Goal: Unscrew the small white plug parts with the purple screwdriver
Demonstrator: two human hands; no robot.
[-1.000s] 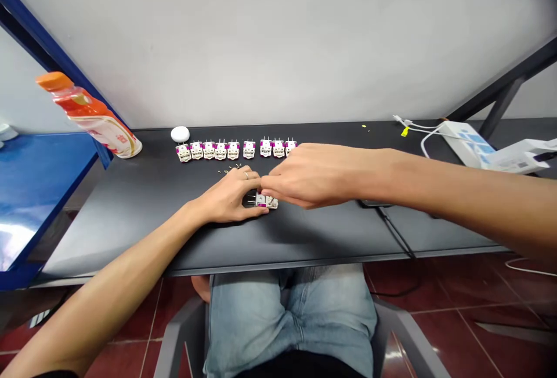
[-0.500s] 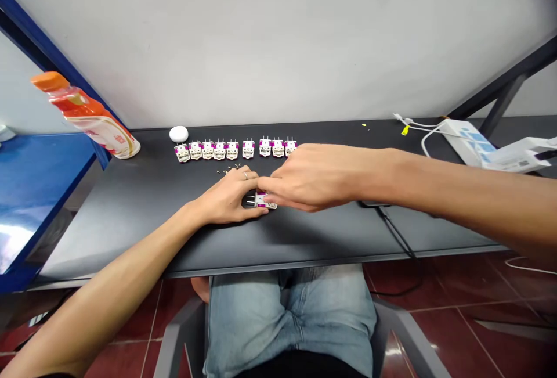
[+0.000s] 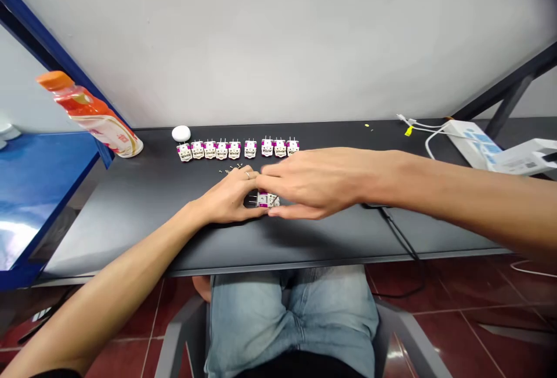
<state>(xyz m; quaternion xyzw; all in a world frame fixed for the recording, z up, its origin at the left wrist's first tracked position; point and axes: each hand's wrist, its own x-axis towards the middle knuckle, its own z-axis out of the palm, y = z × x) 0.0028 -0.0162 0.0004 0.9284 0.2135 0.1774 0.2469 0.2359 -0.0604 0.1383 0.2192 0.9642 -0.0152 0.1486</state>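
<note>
A small white-and-purple plug part [image 3: 263, 200] with two metal pins lies flat on the black table, pins pointing left. My left hand [image 3: 232, 195] is closed around it, thumb on the near side and fingers on the far side. Over the right end of the part hovers my right hand [image 3: 311, 183], thumb and fingers spread apart; whether they touch the part I cannot tell. A thin dark line shows at the part's right end, too small to name. Several tiny screws [image 3: 230, 169] are scattered just behind my left hand.
Several similar plug parts [image 3: 221, 149] stand in a row along the back, beside a white rounded case [image 3: 181, 133]. An orange-capped bottle [image 3: 104, 122] stands at the left. White cables [image 3: 429, 128] and a white box [image 3: 472, 143] lie right; a black cable [image 3: 400, 238] hangs over the front edge.
My right hand's thumb and fingers have spread apart, uncovering more of the plug part's right end. My left hand keeps its hold in the same place.
</note>
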